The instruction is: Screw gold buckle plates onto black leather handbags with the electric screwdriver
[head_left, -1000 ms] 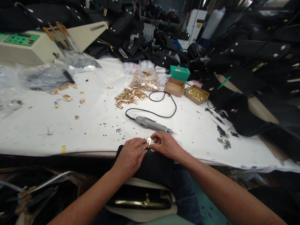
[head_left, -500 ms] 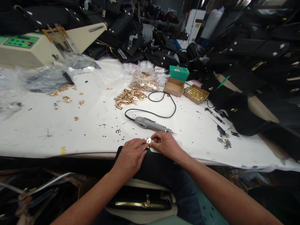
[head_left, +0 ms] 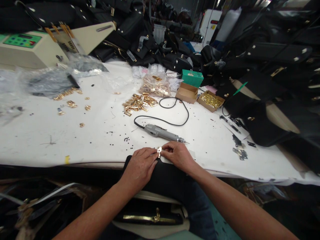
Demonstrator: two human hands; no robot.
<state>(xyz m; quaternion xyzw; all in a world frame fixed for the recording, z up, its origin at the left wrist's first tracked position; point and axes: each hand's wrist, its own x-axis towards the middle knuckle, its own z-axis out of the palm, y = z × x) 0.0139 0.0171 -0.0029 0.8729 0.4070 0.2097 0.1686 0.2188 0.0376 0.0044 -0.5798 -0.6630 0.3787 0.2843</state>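
A black handbag (head_left: 165, 176) lies over my lap, its flap raised onto the table's front edge. My left hand (head_left: 141, 165) grips the flap's left part, fingers pressed together on top and fingertips beside a small shiny metal clasp plate (head_left: 159, 151). From the other side, my right hand (head_left: 177, 154) pinches the clasp plate between thumb and fingers at the flap's edge. Just beyond my hands lies a grey electric screwdriver (head_left: 163, 133), its bit pointing right. Below the flap, the bag's open mouth shows a gold zipper (head_left: 142, 218).
Gold metal fittings (head_left: 137, 103) lie in a pile on the white table (head_left: 100, 143). Behind are a bag of fittings (head_left: 155, 87), a cardboard box (head_left: 187, 93), a box of small gold parts (head_left: 210, 100) and a green box (head_left: 192, 77). Black handbags (head_left: 265, 116) crowd the right.
The clasp plate has turned slightly between my fingers, and my right fingers have shifted a little on it. My left hand stays nearly still. The view has moved slightly.
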